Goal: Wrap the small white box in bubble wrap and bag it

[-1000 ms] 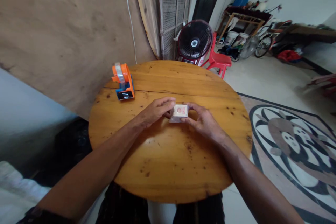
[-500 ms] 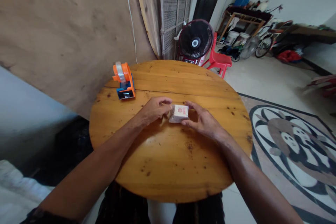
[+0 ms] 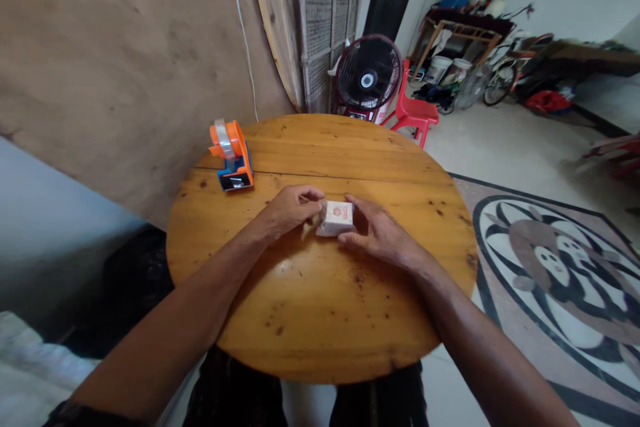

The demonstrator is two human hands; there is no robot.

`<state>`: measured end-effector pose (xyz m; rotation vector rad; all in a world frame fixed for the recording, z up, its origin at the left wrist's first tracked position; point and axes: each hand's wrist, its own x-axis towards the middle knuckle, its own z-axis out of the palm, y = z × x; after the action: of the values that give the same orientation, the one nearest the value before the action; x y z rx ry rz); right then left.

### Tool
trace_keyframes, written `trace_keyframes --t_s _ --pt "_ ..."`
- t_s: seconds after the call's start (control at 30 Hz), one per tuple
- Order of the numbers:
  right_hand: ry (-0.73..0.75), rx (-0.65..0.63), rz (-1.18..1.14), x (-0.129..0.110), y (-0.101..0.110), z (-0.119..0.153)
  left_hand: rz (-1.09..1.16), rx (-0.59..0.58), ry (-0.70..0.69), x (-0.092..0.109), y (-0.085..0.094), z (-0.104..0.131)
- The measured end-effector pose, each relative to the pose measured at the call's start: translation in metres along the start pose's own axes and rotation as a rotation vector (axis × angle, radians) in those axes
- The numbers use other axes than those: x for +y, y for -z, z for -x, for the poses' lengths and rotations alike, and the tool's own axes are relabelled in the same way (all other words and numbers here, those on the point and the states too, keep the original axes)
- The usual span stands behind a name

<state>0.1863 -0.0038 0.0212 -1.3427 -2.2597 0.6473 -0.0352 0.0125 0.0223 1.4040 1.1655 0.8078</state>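
Observation:
A small white box (image 3: pixel 336 216) with red print lies on the round wooden table (image 3: pixel 320 327), with what looks like clear plastic wrapping around it. At its left end, my left hand (image 3: pixel 293 208) is closed, thumb and fingers pinching the wrapping. My right hand (image 3: pixel 379 229) grips the box's right end, fingers at the far side and thumb at the near side. An orange and blue tape dispenser (image 3: pixel 234 160) with a roll of clear tape stands at the table's back left.
A brown wall (image 3: pixel 115 73) borders the table on the left. Beyond the far edge are a fan (image 3: pixel 369 77) and a red plastic chair (image 3: pixel 415 110). A panda-patterned floor design (image 3: pixel 555 273) lies to the right. Farther back stands a bicycle (image 3: pixel 505 73).
The whole view has shifted slightly, moving the scene a little left. My hands stay at both ends of the box, which sits almost the same on the table.

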Motion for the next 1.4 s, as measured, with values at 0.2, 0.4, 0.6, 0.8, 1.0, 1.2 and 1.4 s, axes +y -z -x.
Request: trace_keyframes --t_s 0.2,0.4,0.6,0.8,1.0,1.2,1.4 --pt "-0.023 -0.009 0.015 0.008 0.007 0.002 -0.162 0.021 0.076 0.002 0.002 0.000" --pt "0.021 -0.027 -0.047 0.000 0.005 0.001 -0.119 -0.084 0.037 0.004 -0.007 0.002" --pt "0.015 -0.033 -0.087 0.001 0.003 0.001 -0.150 -0.061 0.033 0.007 -0.008 0.003" --pt "-0.059 -0.049 -0.112 0.011 0.017 0.006 -0.119 0.116 0.116 0.010 -0.002 0.000" --pt "-0.002 -0.074 -0.167 0.010 0.013 0.006 -0.074 0.040 0.086 0.005 -0.002 -0.001" --pt "0.068 -0.085 -0.217 0.003 0.005 0.002 -0.073 0.012 0.005 0.002 -0.007 0.000" --pt "0.076 -0.098 -0.172 -0.001 0.009 0.003 -0.109 0.021 -0.017 0.000 -0.005 -0.002"
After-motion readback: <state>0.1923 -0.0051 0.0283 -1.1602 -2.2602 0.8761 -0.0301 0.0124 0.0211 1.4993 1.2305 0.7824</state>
